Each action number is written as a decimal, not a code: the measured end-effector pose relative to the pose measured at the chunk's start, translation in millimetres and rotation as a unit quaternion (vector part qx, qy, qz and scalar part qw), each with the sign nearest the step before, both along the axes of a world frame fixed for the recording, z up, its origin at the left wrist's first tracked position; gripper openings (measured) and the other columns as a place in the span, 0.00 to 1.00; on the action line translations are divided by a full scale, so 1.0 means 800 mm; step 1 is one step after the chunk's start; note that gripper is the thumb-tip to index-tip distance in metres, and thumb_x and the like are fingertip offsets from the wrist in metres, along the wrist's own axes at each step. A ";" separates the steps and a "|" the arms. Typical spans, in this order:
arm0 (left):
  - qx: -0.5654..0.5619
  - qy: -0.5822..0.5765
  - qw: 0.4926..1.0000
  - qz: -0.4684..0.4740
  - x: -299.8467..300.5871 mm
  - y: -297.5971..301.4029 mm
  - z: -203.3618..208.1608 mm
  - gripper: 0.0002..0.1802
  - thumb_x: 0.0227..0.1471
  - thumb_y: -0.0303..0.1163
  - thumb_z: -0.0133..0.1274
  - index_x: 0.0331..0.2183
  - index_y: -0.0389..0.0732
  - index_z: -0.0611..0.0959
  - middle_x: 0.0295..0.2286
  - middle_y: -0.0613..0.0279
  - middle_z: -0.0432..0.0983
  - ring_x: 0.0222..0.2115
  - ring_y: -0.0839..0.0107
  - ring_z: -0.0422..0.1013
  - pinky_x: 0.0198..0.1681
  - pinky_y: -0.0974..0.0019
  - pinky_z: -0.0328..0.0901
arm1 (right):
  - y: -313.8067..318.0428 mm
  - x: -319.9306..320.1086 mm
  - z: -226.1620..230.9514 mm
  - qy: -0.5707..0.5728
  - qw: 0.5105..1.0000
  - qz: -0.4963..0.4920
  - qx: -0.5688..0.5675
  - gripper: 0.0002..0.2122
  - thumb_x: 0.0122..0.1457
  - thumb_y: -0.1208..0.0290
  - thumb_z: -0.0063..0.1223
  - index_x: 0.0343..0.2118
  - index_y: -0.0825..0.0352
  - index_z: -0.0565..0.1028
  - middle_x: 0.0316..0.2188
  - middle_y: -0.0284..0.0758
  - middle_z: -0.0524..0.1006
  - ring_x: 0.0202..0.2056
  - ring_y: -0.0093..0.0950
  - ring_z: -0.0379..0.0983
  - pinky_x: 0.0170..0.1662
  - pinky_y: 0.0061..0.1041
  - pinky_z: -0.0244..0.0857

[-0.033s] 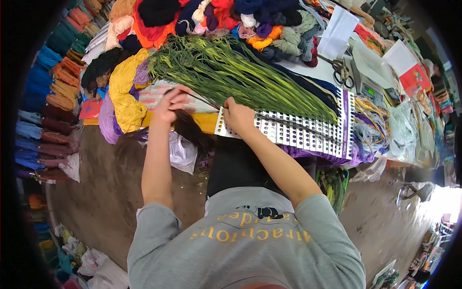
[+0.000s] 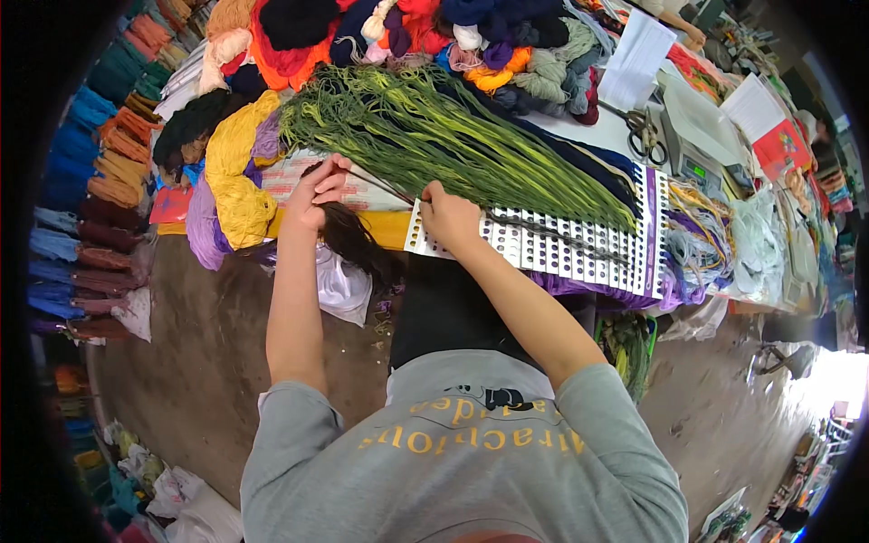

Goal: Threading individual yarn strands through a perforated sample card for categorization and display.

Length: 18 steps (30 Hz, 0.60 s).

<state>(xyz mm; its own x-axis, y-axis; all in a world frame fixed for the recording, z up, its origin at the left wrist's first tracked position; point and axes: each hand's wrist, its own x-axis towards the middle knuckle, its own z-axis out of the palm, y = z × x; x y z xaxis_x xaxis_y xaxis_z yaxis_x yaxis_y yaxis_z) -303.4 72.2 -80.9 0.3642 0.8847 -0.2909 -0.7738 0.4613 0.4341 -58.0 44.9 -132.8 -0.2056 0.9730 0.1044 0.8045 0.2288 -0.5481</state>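
Observation:
My left hand (image 2: pixel 317 192) is closed around a hank of dark brown yarn (image 2: pixel 348 237), whose loose end hangs over the table's front edge. From its fingertips, thin dark strands (image 2: pixel 385 185) run to my right hand. My right hand (image 2: pixel 450 217) pinches them at the left end of white cards with rows of holes (image 2: pixel 566 258). More dark strands lie across these cards to the right. Green and yellow-green yarn (image 2: pixel 453 136) is spread just beyond both hands, its right ends lying over the cards.
Yellow (image 2: pixel 237 181) and lilac skeins lie at the left, with a pile of mixed yarn (image 2: pixel 489 54) behind. Scissors (image 2: pixel 644 138), a scale (image 2: pixel 701 127) and white papers (image 2: pixel 636 61) are at the back right. A white bag (image 2: pixel 344 288) hangs below the table edge.
My left hand's fingers have curled in more closely on the yarn, and the hand has shifted very slightly. My right hand stays at the card end.

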 end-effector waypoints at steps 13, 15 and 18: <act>0.001 0.294 0.956 0.009 -0.021 0.014 -0.052 0.04 0.46 0.28 0.50 0.25 0.38 0.76 0.14 0.69 0.62 0.12 0.82 0.52 0.11 0.79 0.45 | -0.008 -0.007 0.006 -0.008 0.995 0.053 0.084 0.16 0.50 0.56 0.51 0.34 0.64 0.66 0.23 0.40 0.75 0.25 0.39 0.73 0.28 0.36 0.66; -0.034 0.139 0.990 0.019 -0.073 0.026 -0.017 0.06 0.46 0.23 0.45 0.26 0.30 0.74 0.19 0.66 0.65 0.11 0.83 0.54 0.10 0.82 0.47 | -0.005 -0.008 -0.003 -0.012 0.994 0.044 0.096 0.19 0.46 0.55 0.52 0.34 0.66 0.66 0.23 0.40 0.75 0.24 0.40 0.73 0.27 0.36 0.66; -0.017 0.093 0.990 0.103 -0.133 0.041 0.011 0.07 0.47 0.22 0.43 0.30 0.28 0.73 0.23 0.63 0.68 0.11 0.84 0.54 0.10 0.82 0.48 | -0.002 -0.008 -0.005 -0.017 0.996 0.034 0.084 0.18 0.46 0.57 0.52 0.33 0.65 0.66 0.23 0.40 0.75 0.25 0.40 0.73 0.27 0.37 0.67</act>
